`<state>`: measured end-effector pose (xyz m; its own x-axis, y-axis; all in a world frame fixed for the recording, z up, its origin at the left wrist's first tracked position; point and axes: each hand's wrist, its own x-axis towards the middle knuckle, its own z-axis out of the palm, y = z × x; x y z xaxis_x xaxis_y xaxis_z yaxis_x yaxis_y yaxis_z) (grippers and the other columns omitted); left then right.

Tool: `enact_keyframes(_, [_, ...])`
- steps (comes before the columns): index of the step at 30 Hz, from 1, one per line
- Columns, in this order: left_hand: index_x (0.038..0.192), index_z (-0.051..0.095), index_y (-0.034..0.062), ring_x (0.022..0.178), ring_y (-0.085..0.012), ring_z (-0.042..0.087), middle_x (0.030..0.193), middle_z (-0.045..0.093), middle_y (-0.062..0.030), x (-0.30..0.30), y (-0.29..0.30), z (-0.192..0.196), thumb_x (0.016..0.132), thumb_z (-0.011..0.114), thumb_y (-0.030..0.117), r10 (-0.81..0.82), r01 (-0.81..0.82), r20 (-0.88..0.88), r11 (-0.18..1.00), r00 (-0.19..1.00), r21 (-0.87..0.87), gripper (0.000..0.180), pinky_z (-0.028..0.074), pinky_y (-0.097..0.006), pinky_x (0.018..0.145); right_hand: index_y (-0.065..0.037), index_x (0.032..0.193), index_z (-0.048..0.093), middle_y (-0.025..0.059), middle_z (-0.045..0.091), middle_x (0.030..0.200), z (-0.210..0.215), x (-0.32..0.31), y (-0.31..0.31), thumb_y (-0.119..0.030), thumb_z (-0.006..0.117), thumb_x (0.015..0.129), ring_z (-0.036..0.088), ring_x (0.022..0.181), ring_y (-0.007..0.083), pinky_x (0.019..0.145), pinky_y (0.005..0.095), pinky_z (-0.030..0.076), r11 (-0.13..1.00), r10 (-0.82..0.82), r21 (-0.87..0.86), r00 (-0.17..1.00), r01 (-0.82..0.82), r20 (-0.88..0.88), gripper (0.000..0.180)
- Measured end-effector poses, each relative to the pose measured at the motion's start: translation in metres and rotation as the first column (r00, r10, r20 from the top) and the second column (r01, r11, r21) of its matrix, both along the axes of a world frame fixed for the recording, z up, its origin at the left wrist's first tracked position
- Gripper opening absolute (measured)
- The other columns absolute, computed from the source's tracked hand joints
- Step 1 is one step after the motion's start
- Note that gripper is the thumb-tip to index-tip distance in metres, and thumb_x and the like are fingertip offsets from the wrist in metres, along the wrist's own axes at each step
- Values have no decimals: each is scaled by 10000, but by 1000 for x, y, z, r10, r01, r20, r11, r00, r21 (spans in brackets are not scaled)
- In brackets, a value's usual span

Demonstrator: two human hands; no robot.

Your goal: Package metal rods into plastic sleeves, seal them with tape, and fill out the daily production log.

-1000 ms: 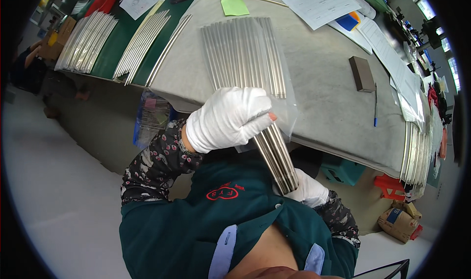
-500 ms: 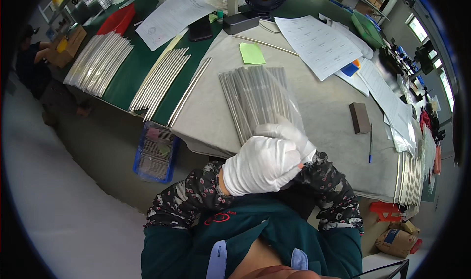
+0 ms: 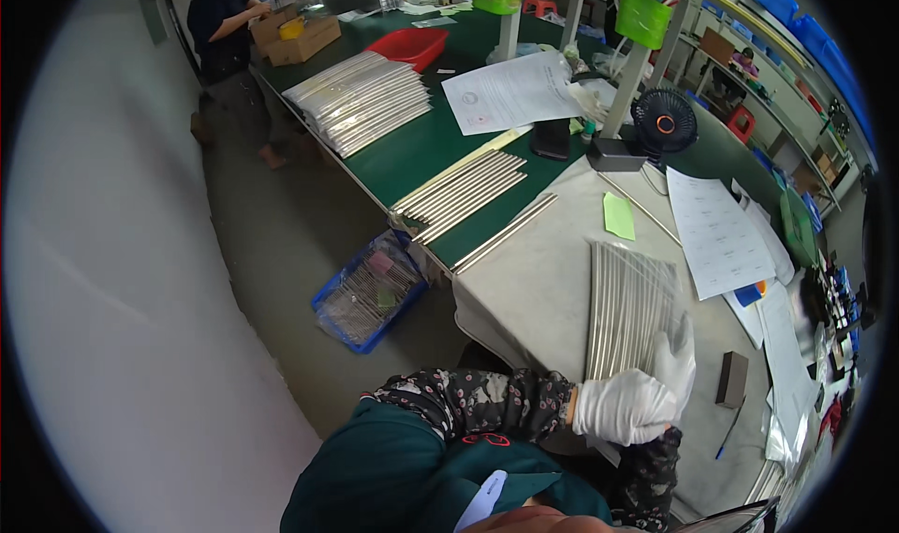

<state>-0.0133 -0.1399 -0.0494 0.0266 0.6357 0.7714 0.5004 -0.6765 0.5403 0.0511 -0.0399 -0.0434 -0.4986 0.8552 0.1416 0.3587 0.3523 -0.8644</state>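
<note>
At the table's far-left corner, a worker in dark clothing (image 3: 225,27) stands at a brown cardboard box (image 3: 304,41). A stack of silver rods in clear plastic (image 3: 365,107) lies along the table's front edge, short of a red plastic tray (image 3: 407,46). Below that edge, a blue plastic crate (image 3: 363,342) holding thin bagged pieces stands on the floor. Next, a row of bare silver metal rods (image 3: 468,196) lies on the green surface, ends toward the front edge. A black phone (image 3: 551,140) rests farther back. Two separate silver rods (image 3: 506,233) lie along the left border of the grey cloth (image 3: 534,299).

The white-gloved left hand (image 3: 623,407) is curled at the near end of a clear plastic bag of silver rods (image 3: 629,299), which lies flat on the cloth; whether it grasps anything cannot be told. The white-gloved right hand (image 3: 676,360) touches the bag's near right corner, fingers extended; its grip cannot be determined. A brown rectangular block (image 3: 732,379) lies to the right, a slim pen (image 3: 729,428) just beside it.
</note>
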Motion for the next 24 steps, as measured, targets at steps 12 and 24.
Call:
enact_keyframes(12, [721, 527, 47, 644, -260, 559, 696, 533, -102, 16, -38, -16, 715, 533, 155, 333, -441, -465, 886, 820, -142, 108, 442, -373, 544, 107, 1315, 296, 310, 346, 1325, -17, 67, -39, -159, 480, 800, 317, 1267, 395, 1070, 403, 218, 926, -139, 374, 972, 59, 190, 609])
enact_keyframes(24, [667, 479, 66, 533, -285, 542, 580, 491, -102, 6, -44, -28, 685, 554, 125, 81, -115, -200, 979, 977, -167, 97, 448, -382, 486, -54, 1214, 484, 279, 391, 1276, -5, 55, -38, -201, 657, 637, 373, 1182, 429, 985, 527, 279, 663, 141, 559, 816, -499, 561, 620])
